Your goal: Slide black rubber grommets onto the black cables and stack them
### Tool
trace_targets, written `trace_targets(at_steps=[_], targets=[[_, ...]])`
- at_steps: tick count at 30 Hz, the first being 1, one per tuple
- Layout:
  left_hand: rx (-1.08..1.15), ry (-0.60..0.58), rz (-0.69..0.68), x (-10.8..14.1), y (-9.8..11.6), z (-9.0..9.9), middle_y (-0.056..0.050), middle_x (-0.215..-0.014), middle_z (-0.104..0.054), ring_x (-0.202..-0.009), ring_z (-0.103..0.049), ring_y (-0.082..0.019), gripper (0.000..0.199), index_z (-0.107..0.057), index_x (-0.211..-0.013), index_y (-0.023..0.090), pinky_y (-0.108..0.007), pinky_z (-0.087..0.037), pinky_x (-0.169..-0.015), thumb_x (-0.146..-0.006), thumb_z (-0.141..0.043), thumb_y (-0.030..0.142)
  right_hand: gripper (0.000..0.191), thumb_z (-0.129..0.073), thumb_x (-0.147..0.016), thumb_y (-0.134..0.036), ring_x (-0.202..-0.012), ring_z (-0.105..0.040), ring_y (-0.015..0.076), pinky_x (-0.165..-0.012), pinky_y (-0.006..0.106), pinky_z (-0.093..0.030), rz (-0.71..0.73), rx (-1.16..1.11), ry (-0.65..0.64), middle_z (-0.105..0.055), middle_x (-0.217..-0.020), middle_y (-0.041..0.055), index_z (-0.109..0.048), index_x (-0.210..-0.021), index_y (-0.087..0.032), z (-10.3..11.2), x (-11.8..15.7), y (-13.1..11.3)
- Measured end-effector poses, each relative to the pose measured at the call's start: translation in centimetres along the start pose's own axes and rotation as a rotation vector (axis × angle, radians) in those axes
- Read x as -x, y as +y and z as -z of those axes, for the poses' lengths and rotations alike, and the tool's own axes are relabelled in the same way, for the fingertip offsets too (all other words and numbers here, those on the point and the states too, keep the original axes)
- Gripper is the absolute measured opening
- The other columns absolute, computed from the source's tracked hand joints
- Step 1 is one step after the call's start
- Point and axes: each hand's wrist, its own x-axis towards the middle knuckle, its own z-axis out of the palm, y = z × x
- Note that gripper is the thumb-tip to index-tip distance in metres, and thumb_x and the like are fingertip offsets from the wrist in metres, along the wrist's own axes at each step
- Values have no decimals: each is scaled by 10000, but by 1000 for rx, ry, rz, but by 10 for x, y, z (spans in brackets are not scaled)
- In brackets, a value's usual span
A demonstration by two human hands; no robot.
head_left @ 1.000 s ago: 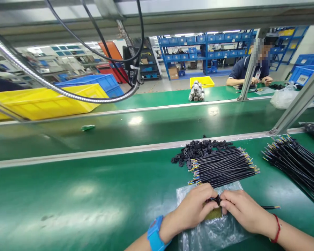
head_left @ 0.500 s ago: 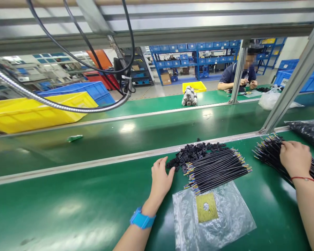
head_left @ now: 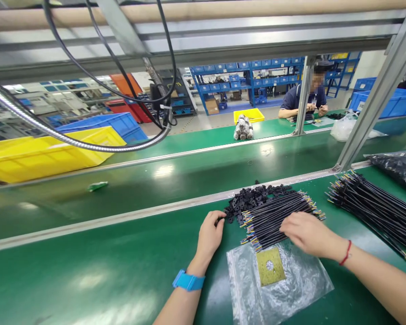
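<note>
My left hand (head_left: 210, 234), with a blue band at the wrist, is at the left edge of a heap of small black plastic parts (head_left: 250, 198). Its thumb and fingers are closed on one dark part at the edge. My right hand (head_left: 306, 231), a red cord round its wrist, reaches over the near pile of short black cables (head_left: 270, 219) with coloured wire ends. The right fingers are pinched together at the pile's right side, on a cable as far as shows; the fingertips are partly hidden. A second bundle of longer black cables (head_left: 375, 207) lies untouched at the right.
A clear zip bag (head_left: 304, 284) with a yellow square plate (head_left: 270, 266) on it lies in front of the cables. Behind runs a metal rail (head_left: 122, 218). A bag of black parts (head_left: 399, 169) lies far right. A slanted metal post (head_left: 368, 104) rises there. A co-worker (head_left: 304, 99) sits opposite.
My right hand has moved left from the longer bundle to the near cable pile. My left hand's fingers have drawn together at the heap of black parts.
</note>
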Motion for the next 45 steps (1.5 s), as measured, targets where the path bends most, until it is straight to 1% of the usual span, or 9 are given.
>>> trace_targets(at_steps=[4, 13, 22, 26, 32, 35, 38, 41, 45], targets=[[68, -6, -28, 3, 3, -2, -74, -950, -631, -849, -590, -203, 196, -613, -897, 185, -362, -493, -785, -807, -445, 231, 179, -452, -877, -140, -880, -522, 186, -782, 339, -439, 48, 138, -163, -600, -952, 62, -599, -974, -172, -27, -19, -15], [125, 109, 23, 5, 1, -11, -86, -988, -600, -820, -590, -177, 360, -531, -1165, 156, -360, -510, -796, -826, -465, 257, 166, -412, -898, -110, -836, -492, 193, -766, 333, -419, 41, 251, -196, -552, -863, 71, -574, -880, -142, -38, -20, -8], [188, 59, -8, 7, 4, -14, -60, -900, -560, -775, -568, -165, 186, -604, -923, 159, -334, -503, -746, -824, -485, 261, 168, -437, -863, -80, -771, -515, 198, -694, 331, -434, 10, 276, -101, -580, -804, 88, -592, -818, -125, -42, -32, -1], [275, 85, -22, 8, 7, -13, -59, -919, -555, -789, -568, -165, 148, -610, -872, 171, -314, -500, -709, -806, -500, 245, 197, -410, -868, -89, -760, -541, 186, -723, 333, -464, -61, 230, 8, -595, -799, 89, -601, -836, -125, -29, -38, 6], [598, 69, 180, 9, 22, -18, -44, -831, -608, -747, -584, -153, 186, -604, -899, 160, -293, -486, -706, -725, -575, 217, 416, -324, -903, -98, -833, -579, 138, -736, 271, -497, -61, 10, 193, -606, -966, 85, -478, -1288, -134, 16, -23, -15], [697, 22, 265, 15, 38, -21, -38, -840, -634, -740, -611, -138, 221, -598, -912, 147, -275, -492, -706, -708, -594, 234, 357, -371, -922, -172, -660, -573, 124, -596, 256, -493, -18, -57, 22, -600, -810, 34, -554, -1229, -188, 23, -6, -26], [896, -79, 304, 24, 58, -20, -32, -866, -647, -713, -600, -111, 211, -600, -869, 142, -245, -476, -682, -670, -633, 203, 349, -360, -915, -150, -753, -622, 141, -650, 274, -528, -40, -113, -148, -643, -918, 56, -582, -1181, -194, 15, 16, -29], [972, -231, 328, 31, 75, -20, -6, -737, -622, -646, -579, -93, 193, -607, -867, 133, -227, -455, -634, -681, -625, 177, 401, -326, -905, -112, -926, -628, 153, -776, 299, -541, -97, -195, -180, -641, -1085, 68, -545, -1225, -214, 1, 36, -29], [992, -338, 329, 38, 84, -23, -4, -758, -603, -643, -568, -82, 178, -606, -862, 127, -223, -441, -619, -685, -615, 141, 430, -338, -875, -85, -793, -630, 146, -668, 286, -543, -76, -121, -228, -637, -1019, 62, -540, -1229, -219, -14, 48, -31]])
